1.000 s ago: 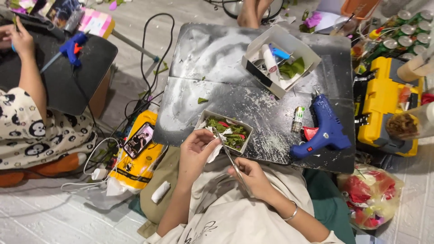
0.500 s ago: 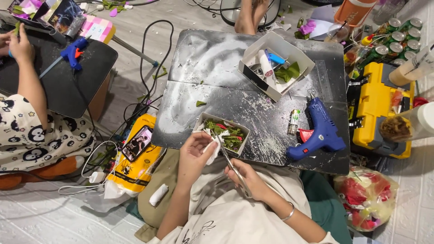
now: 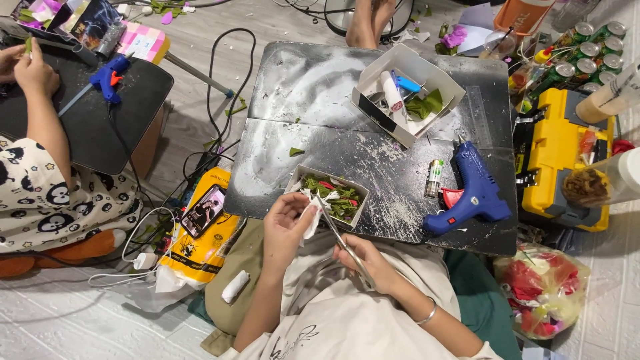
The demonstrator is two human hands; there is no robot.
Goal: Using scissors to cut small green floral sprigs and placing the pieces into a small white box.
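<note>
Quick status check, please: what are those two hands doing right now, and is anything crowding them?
Left hand pinching a white scrap. Right hand gripping scissors, blades at the scrap. Small box of clippings just beyond; blue glue gun off to the right, apart.

Change since the earlier views: my left hand (image 3: 285, 227) has turned the white paper scrap (image 3: 312, 215) slightly, so its torn edge now lies nearer the small box of cuttings (image 3: 328, 195). My right hand (image 3: 368, 261) has brought the scissors (image 3: 339, 235) up, their tips now at the scrap's edge. The other person's hands (image 3: 28, 67) at the far left have drawn closer together.
</note>
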